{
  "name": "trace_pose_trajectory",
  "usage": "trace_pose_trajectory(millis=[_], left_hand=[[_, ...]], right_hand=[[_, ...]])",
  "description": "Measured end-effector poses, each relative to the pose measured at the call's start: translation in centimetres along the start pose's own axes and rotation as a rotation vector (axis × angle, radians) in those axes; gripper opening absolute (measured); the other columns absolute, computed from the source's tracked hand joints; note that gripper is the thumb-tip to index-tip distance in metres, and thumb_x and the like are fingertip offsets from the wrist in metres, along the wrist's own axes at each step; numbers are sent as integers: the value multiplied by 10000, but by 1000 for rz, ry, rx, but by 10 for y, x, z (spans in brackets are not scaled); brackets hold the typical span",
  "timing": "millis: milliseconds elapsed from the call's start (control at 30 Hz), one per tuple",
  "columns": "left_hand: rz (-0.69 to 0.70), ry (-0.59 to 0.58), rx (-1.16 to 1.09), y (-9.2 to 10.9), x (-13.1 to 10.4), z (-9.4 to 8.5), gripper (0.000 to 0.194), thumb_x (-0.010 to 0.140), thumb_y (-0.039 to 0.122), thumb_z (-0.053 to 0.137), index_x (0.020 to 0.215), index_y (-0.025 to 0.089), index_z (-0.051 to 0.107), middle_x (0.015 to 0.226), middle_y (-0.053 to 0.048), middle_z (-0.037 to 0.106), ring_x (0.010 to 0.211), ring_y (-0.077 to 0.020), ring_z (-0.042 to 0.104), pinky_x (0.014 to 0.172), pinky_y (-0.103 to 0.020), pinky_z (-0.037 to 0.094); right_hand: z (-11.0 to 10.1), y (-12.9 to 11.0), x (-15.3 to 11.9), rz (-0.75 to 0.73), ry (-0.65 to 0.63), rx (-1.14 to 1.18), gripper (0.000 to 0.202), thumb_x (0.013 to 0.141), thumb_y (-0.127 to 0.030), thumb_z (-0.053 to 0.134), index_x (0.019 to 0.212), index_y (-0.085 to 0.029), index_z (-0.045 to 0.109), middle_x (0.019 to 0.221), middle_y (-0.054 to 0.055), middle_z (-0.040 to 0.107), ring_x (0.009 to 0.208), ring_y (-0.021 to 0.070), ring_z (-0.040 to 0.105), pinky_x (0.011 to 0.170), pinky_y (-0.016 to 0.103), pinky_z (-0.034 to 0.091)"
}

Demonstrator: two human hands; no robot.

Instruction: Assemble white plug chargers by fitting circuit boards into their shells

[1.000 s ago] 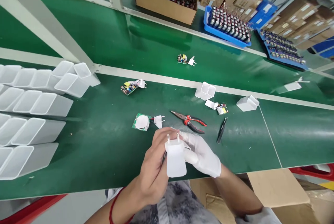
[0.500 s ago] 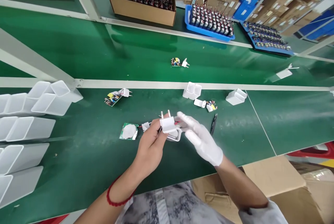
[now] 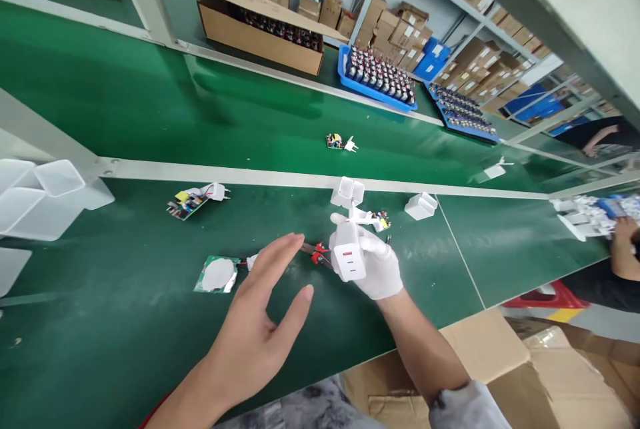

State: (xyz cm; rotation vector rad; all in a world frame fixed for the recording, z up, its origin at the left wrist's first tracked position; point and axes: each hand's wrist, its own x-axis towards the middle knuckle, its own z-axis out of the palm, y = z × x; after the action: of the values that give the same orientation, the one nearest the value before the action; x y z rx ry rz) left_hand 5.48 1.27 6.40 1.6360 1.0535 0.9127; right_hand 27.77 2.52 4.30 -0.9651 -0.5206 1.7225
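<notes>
My right hand (image 3: 377, 266), in a white glove, grips a white charger (image 3: 349, 252). One end of the charger faces me, with a red slot and two small dark slots. A white plug part sticks out at its far end. My left hand (image 3: 263, 319) is bare and hangs open to the left of the charger, thumb and fingers apart, touching nothing. Between the hands lies a red-and-dark tool (image 3: 318, 253), partly hidden by my right hand. A green circuit board with a round white pad (image 3: 219, 274) lies beyond my left hand, its wires running toward a white part behind my fingers.
A circuit board with a plug (image 3: 193, 200) lies at left, near stacked white cases (image 3: 40, 199). More white cases (image 3: 421, 206) and a small board (image 3: 381, 220) lie beyond my right hand. Blue trays (image 3: 379, 76) stand on the upper shelf. A co-worker's hand (image 3: 625, 232) is far right.
My left hand has let go of the white charger and drawn back to the left, opening. My right hand now holds the charger alone, its slotted end turned toward me. The view has shifted right.
</notes>
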Motion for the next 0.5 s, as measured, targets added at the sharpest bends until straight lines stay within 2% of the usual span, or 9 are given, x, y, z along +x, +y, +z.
trace_pose_trajectory(millis=[67, 167, 233, 267, 333, 400, 433, 467, 500], left_hand=[[-38, -4, 26, -9, -1, 0, 487, 918, 336, 572, 1397, 383, 497, 1453, -50, 516, 1306, -319, 537, 833, -347, 624], [-30, 13, 99, -21, -1, 1, 435, 926, 317, 556, 1358, 361, 532, 1407, -52, 557, 1277, -298, 569, 882, -363, 614], [18, 38, 171, -27, 0, 0, 400, 929, 295, 546, 1326, 345, 551, 1366, -56, 589, 1262, -288, 582, 897, -374, 609], [46, 48, 209, -31, 0, -2, 390, 930, 287, 540, 1316, 343, 554, 1351, -58, 600, 1264, -290, 578, 856, -362, 623], [108, 55, 298, -40, -1, -8, 403, 931, 271, 529, 1326, 350, 538, 1340, -62, 605, 1296, -302, 544, 730, -322, 639], [179, 49, 432, -52, -4, -16, 439, 928, 254, 526, 1355, 355, 512, 1340, -67, 602, 1339, -326, 491, 720, -347, 633], [208, 49, 517, -58, -6, -21, 453, 926, 247, 526, 1367, 349, 504, 1341, -75, 601, 1352, -344, 470, 775, -399, 624], [233, 56, 607, -65, -8, -26, 455, 922, 244, 529, 1368, 334, 509, 1339, -86, 600, 1353, -367, 460, 844, -469, 598], [245, 66, 694, -71, -11, -31, 447, 917, 247, 532, 1359, 314, 522, 1338, -102, 599, 1348, -394, 455, 899, -540, 556]], right_hand=[[1, 0, 4, 32, -23, 15, 599, 739, -371, 654, 1288, -162, 542, 753, -5, 608, 512, 135, 553, 472, 264, 469], [4, -3, 7, 19, -15, -82, 596, 756, -421, 634, 1286, -168, 533, 778, 8, 615, 517, 138, 548, 489, 282, 481], [4, -14, 11, -101, 45, -342, 546, 777, -469, 609, 1235, -175, 556, 834, 36, 631, 593, 160, 580, 550, 307, 510], [2, -23, 15, -187, 91, -506, 519, 789, -489, 601, 1206, -182, 565, 886, 55, 644, 666, 181, 609, 604, 326, 529], [-7, -50, 31, -377, 210, -781, 499, 795, -484, 620, 1195, -193, 554, 1031, 92, 657, 884, 234, 643, 767, 371, 545], [-24, -84, 58, -497, 386, -999, 544, 798, -400, 642, 1280, -198, 494, 1193, 114, 629, 1116, 257, 594, 945, 376, 490], [-35, -101, 74, -529, 489, -1094, 572, 807, -314, 626, 1335, -179, 456, 1255, 133, 605, 1200, 257, 552, 1010, 368, 442], [-46, -118, 91, -466, 658, -1388, 575, 839, -287, 568, 1383, -185, 414, 1262, 120, 612, 1198, 235, 565, 1008, 338, 444], [-57, -132, 108, -412, 743, -1468, 598, 831, -240, 568, 1399, -154, 402, 1236, 148, 628, 1165, 259, 589, 992, 363, 449]])
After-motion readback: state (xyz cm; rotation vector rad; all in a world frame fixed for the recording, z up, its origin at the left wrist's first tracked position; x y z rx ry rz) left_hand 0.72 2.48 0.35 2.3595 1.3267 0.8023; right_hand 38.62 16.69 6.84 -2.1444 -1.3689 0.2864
